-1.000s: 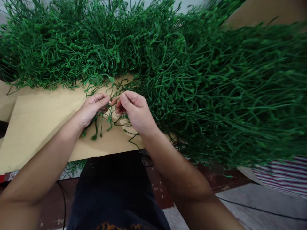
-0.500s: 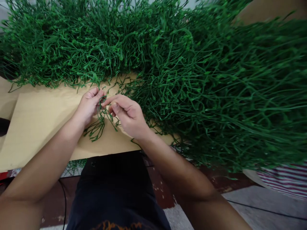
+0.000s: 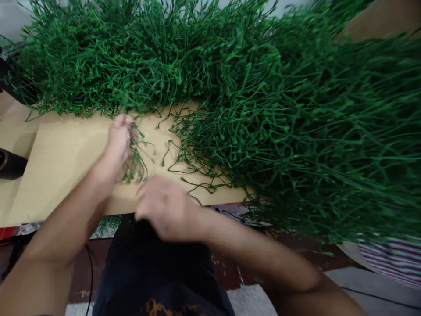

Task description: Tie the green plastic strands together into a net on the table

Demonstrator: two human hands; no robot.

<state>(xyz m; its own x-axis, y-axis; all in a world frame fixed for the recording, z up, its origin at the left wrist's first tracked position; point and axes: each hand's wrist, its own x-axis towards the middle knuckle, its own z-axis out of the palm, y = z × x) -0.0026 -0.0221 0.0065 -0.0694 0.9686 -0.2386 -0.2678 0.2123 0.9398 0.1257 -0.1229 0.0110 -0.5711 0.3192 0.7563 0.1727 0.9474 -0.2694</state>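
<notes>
My left hand (image 3: 119, 138) is closed around a small bunch of thin green plant stems (image 3: 135, 164), which hang down from it over the tan board (image 3: 74, 158). Motion blurs the hand and the stems. My right hand (image 3: 167, 206) is over the board's front edge, apart from the bunch. Its fingers are curled in; blur and the back of the hand hide whatever may be in them. A few loose stems (image 3: 184, 171) lie on the board to the right of the bunch.
A large heap of green stems (image 3: 279, 118) covers the back and the whole right side. A dark cylindrical object (image 3: 12, 164) stands at the left edge. Striped cloth (image 3: 394, 259) shows at lower right. A cable (image 3: 90, 272) hangs below the board.
My right hand has come away from the bunch, moving down toward me, and its fingers have curled in. My left hand still holds the stems and has shifted slightly left.
</notes>
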